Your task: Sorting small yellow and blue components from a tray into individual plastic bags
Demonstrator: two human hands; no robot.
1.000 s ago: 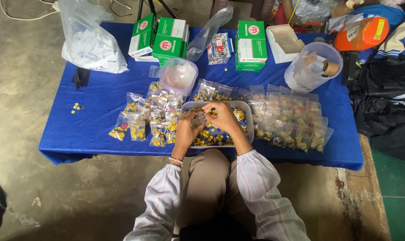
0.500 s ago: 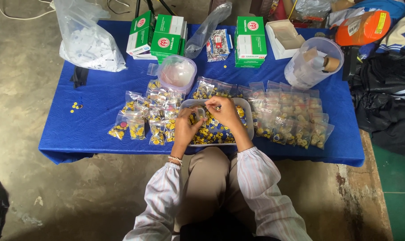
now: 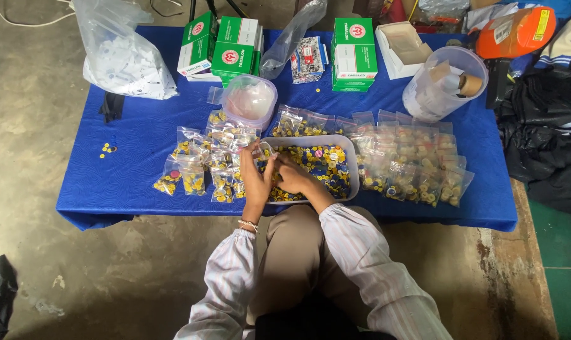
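While the person is sitting at the low blue table (image 3: 128, 164), both hands are working over the clear rectangular tray (image 3: 353, 165) of small yellow, blue & pink buttons (image 3: 326, 165), which is sitting at the table's near edge, approx centre. Left hand (image 3: 257, 179) is hovering at the tray's left rim, fingers pinching a small clear zip bag (image 3: 261, 150) upright, so it's closed on the bag. Right hand (image 3: 293, 176) is lying inside the tray, just right of the left hand, fingers curled down into the buttons; can't tell whether it's gripping any. A beaded bracelet (image 3: 249, 224) is showing on the left wrist, w/ striped sleeves (image 3: 361, 252) behind.

Left of the tray, filled button bags (image 3: 197, 167) are lying in a loose cluster; right of the tray, a bigger spread of filled bags (image 3: 414, 167) is covering the cloth. Just beyond the tray's left corner, a round clear tub (image 3: 249, 101) is standing. Further beyond the tray, green-and-white cartons (image 3: 225, 47) are stacking up, w/ another green carton (image 3: 354, 53) & an open white box (image 3: 402, 44) beside it. Beyond the tray to the right, a large clear jar (image 3: 439, 85) is holding cardboard rolls. Far left of the tray, a big plastic sack (image 3: 125, 53) is slumping, and a few loose yellow buttons (image 3: 107, 150) are lying apart on the cloth.
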